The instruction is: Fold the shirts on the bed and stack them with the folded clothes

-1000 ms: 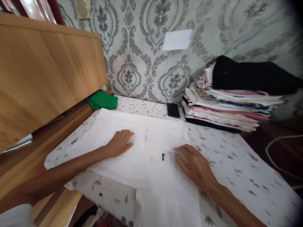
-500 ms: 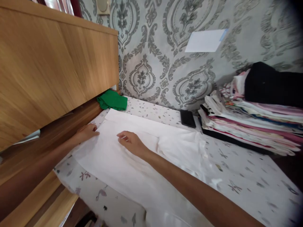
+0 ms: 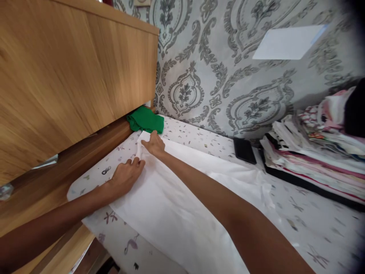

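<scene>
A white garment [image 3: 171,198] lies spread flat on the patterned table cover [image 3: 98,173], with loose creases towards its right end. My right hand [image 3: 154,144] pinches its far left corner, where the edge is turned over in a narrow strip. Closer to me, my left hand [image 3: 128,174] has its fingers curled on the same left edge. The fingertips of both hands are partly hidden. Just beyond my right hand is a folded green cloth [image 3: 146,121].
A wooden cabinet [image 3: 85,64] overhangs the table's left side. Against the patterned wall [image 3: 213,68] lies a black phone [image 3: 244,150]. A stack of folded clothes [image 3: 313,156] stands at the right. White paper [image 3: 289,42] is on the wall.
My right hand has moved from above the garment to its far left corner. The left edge is now turned over. My left hand has shifted along that edge; the view has turned left.
</scene>
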### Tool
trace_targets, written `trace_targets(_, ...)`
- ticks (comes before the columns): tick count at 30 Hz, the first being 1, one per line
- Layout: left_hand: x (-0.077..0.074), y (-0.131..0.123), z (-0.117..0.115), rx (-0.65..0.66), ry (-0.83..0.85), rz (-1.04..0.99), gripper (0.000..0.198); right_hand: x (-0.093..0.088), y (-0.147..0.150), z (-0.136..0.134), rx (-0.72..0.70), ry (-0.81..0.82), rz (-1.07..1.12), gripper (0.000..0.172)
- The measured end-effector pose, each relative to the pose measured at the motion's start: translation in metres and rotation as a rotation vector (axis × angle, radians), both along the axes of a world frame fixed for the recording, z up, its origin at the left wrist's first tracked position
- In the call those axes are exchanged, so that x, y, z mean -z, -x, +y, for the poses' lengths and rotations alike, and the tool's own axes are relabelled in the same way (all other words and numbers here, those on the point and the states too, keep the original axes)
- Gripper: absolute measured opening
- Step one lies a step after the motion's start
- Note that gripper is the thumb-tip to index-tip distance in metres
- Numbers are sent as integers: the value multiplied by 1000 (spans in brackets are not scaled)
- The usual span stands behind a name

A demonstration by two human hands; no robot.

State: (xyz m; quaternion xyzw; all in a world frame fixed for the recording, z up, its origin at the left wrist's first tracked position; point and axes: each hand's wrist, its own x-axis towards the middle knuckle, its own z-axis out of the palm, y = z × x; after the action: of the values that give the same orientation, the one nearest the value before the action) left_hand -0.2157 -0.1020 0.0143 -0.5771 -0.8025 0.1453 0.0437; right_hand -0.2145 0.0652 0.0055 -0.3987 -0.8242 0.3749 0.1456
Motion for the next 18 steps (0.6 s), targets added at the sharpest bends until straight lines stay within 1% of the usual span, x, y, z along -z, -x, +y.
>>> trace_targets(2, -1, 3, -1, -16, 5, -21, 48, -4, 10, 14, -64, -123, -16, 34)
trace_targets(3, -2, 5, -2, -29, 9, -34, 48, -5, 17, 21, -91, -141, -22, 25)
trace_targets(5, -4, 7, -4, -46, 20, -61, 48, -4, 32, 34, -124, -117, -31, 17)
trace_targets(9, -4, 14, -7, -50, -5, -130, 47, 8, 57, 55, -122, -34, -5, 17)
trace_targets(13, 0, 25, -11, -71, -75, -214, 44, 26, 68, 67, -77, 84, 104, 22)
trace_targets(15, 0, 35, -14, -106, -114, -329, 42, 32, 69, 73, -63, 183, 186, 24)
trace_targets(17, -2, 49, -19, -190, -180, -488, 44, 37, 70, 77, -61, 295, 306, 25)
trace_targets(18, -4, 58, -22, -244, -216, -571, 48, 38, 70, 79, -62, 349, 377, 25)
